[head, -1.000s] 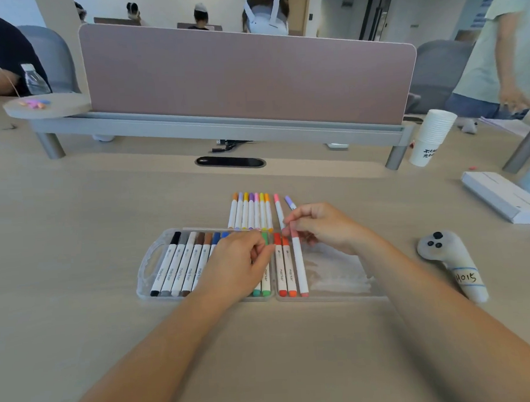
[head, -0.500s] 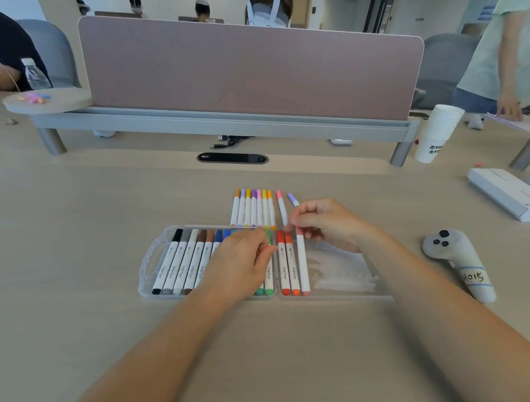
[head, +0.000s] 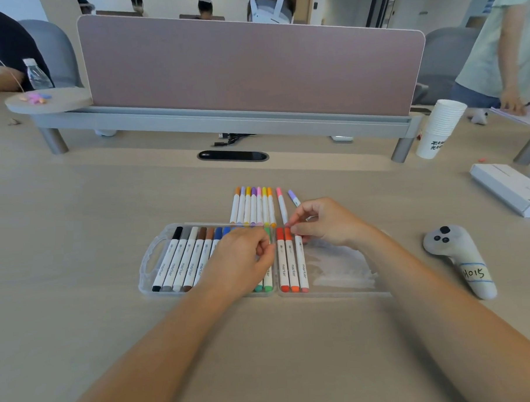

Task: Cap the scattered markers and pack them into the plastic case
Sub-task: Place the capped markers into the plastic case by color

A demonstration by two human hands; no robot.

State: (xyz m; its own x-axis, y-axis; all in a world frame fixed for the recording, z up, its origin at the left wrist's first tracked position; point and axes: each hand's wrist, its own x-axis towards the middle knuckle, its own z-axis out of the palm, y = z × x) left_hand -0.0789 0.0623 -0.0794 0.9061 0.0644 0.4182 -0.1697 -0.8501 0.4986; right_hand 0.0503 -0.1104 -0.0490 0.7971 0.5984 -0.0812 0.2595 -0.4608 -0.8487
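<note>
A clear plastic case [head: 145,267] lies open on the table. Its left half holds several capped markers from black to green. Its right half holds a red, an orange and a salmon-pink marker [head: 303,266]. My right hand [head: 328,222] pinches the salmon-pink marker's top end. My left hand [head: 239,262] rests over the left half's markers, its curled fingertips on a green marker [head: 267,279]. Behind the case, a row of several capped markers [head: 253,207] lies on the table, with a pink marker [head: 281,204] and a lilac marker [head: 293,197] beside it.
A grey hand controller [head: 460,259] lies right of the case. A white box [head: 509,190] and a stack of paper cups [head: 439,126] stand at the far right. A pink desk divider [head: 252,70] spans the back. Other people sit and stand around the table.
The salmon-pink marker has settled flat beside the orange one, still under my right fingertips. My left hand has barely moved.
</note>
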